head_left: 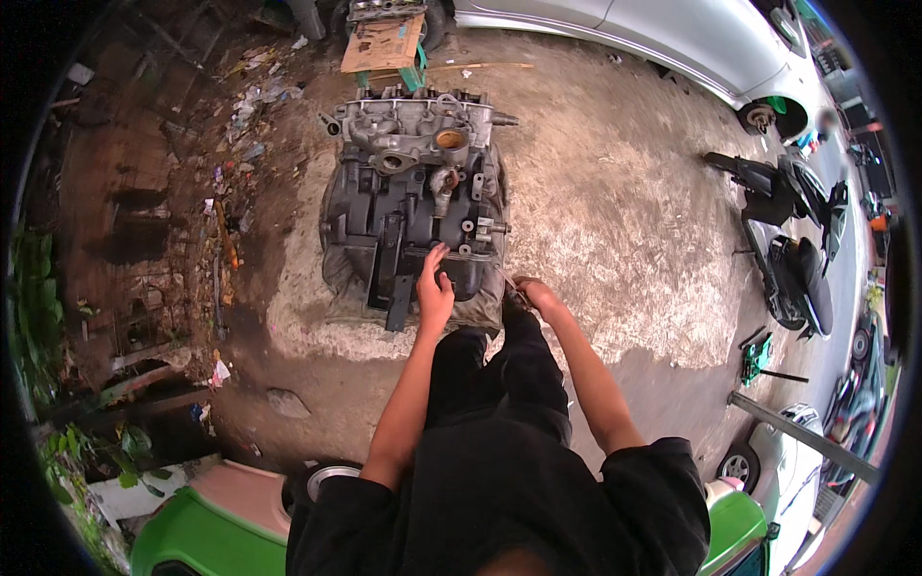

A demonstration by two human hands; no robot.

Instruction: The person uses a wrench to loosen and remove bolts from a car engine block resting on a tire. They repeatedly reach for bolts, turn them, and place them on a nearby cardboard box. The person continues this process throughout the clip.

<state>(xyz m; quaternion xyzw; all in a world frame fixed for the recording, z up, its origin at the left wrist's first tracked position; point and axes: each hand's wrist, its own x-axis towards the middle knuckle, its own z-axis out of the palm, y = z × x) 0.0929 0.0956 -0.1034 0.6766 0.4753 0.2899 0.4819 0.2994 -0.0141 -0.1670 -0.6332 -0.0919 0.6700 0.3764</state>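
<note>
A dark, greasy engine (365,211) with a lighter metal head and manifold (384,134) lies on a dirty cloth (336,298) on the concrete. A long black bar or bracket (390,278) sticks out over its near side. My left hand (436,288) is at the engine's near edge, right of the bar, with fingers stretched and slightly curved. My right hand (533,294) is by the engine's lower right corner, above my knee, fingers closed on something thin that I cannot make out.
Cardboard on a green stand (382,48) is beyond the engine. A silver car (615,29), scooter (797,259) and green tool case (756,358) are at right. Littered dirt (240,163) and old boards lie left. A green vehicle (192,538) is behind me.
</note>
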